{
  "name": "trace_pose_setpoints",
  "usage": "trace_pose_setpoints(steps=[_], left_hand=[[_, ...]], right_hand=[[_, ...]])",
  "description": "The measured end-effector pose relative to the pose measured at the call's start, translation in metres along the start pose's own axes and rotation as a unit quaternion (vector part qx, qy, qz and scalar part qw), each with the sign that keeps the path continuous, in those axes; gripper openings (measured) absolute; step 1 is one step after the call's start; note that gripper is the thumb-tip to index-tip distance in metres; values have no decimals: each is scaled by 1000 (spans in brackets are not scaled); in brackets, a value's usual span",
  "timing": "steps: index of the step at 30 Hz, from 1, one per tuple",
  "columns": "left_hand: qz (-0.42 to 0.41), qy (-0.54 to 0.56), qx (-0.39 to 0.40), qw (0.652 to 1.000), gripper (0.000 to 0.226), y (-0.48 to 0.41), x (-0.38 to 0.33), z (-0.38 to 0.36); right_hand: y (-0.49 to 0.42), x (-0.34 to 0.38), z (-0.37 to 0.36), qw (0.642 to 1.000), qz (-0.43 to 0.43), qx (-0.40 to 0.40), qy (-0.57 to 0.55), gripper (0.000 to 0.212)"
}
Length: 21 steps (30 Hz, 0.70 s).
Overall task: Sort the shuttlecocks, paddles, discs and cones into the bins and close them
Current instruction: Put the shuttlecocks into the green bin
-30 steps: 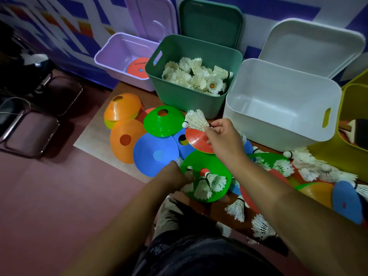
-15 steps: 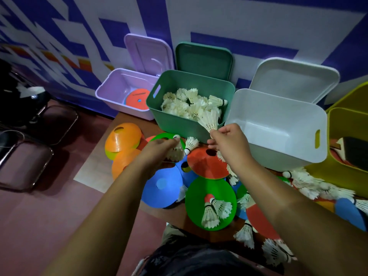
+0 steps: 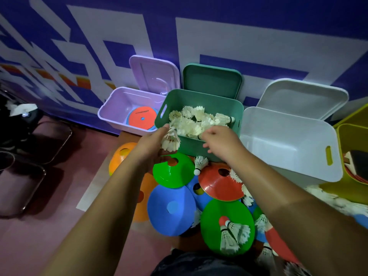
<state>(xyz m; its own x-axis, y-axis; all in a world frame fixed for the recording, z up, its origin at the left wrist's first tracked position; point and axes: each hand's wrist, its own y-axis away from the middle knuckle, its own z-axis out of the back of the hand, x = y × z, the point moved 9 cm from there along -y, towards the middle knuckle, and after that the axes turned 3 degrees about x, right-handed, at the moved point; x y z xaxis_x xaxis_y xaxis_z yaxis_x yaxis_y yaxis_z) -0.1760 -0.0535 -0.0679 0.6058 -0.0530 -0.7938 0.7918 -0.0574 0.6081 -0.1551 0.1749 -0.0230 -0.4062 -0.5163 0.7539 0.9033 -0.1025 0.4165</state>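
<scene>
My left hand (image 3: 152, 143) grips a bunch of white shuttlecocks (image 3: 171, 140) at the near left rim of the green bin (image 3: 201, 95). My right hand (image 3: 220, 141) hovers over the bin's near rim with fingers loose and nothing in them. A pile of shuttlecocks (image 3: 196, 121) fills the bin. One loose shuttlecock (image 3: 200, 164) stands in front of it. On the mat lie a green cone (image 3: 173, 173), a red cone (image 3: 218, 187), a blue disc (image 3: 170, 209), an orange cone (image 3: 121, 156) and a green disc (image 3: 216, 212) carrying two shuttlecocks (image 3: 233, 235).
The lilac bin (image 3: 111, 105) at the left holds an orange-red disc (image 3: 142, 118). A white bin (image 3: 288, 124) stands right of the green one, then a yellow bin (image 3: 356, 134) with a paddle (image 3: 358, 161). All lids lean open against the wall. Chairs (image 3: 29, 156) stand at far left.
Both hands moved forward from the cones to the green bin. The shuttlecock pinched in my right hand is gone from it. My left hand has brought its shuttlecocks to the bin's rim.
</scene>
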Motion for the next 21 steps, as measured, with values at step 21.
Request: trace_pose_setpoints(steps=[21], left_hand=[[15, -6, -13, 1000, 44, -35, -2, -14]], right_hand=[[12, -56, 12, 996, -1, -13, -93, 20]])
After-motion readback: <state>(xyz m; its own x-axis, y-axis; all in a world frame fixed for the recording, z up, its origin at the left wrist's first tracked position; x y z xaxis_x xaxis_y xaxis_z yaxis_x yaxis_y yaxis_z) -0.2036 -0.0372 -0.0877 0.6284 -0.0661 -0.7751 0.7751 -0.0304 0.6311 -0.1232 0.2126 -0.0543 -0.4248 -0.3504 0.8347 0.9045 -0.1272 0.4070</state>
